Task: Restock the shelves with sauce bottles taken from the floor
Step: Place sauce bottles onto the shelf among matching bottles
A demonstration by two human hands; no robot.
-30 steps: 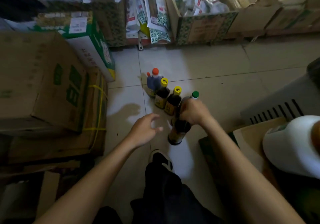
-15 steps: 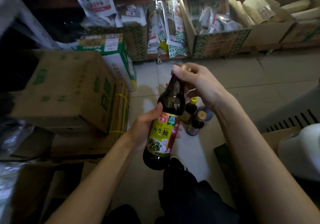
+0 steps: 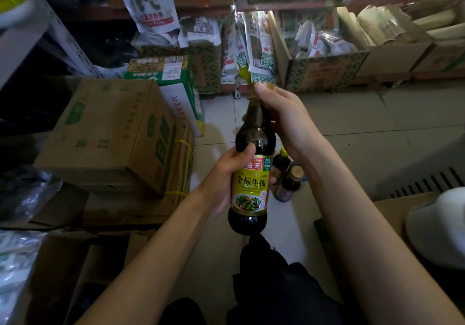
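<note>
Head view looks down on one dark sauce bottle (image 3: pixel 251 171) held upright in the air above the tiled floor (image 3: pixel 352 128), and that bottle is the landmark for all else. Far to its left stand stacked cardboard boxes (image 3: pixel 110 133), at least three by count, with a green and white carton (image 3: pixel 173 83) behind them. Just left of the bottle, the left hand (image 3: pixel 226 181) wraps its labelled body; the thumb lies across the shoulder and the fingers (image 3: pixel 273 180) close round the back, holding it firmly. Above and to the right, the right hand (image 3: pixel 284 115) has the neck and cap, pinched shut on the top.

To do this step well, I judge the left hand should take the weight low on the body while the right only steadies the neck, keeping the bottle upright as it goes to the shelf, label facing out.

Just right of the bottle's lower half, on the floor behind it, two smaller bottles (image 3: pixel 289 181) show clearly; others may be hidden behind the arm. Far right sits one white jug (image 3: pixel 437 226). Beyond the bottle, low shelves (image 3: pixel 302 2) carry open boxes of packets.
</note>
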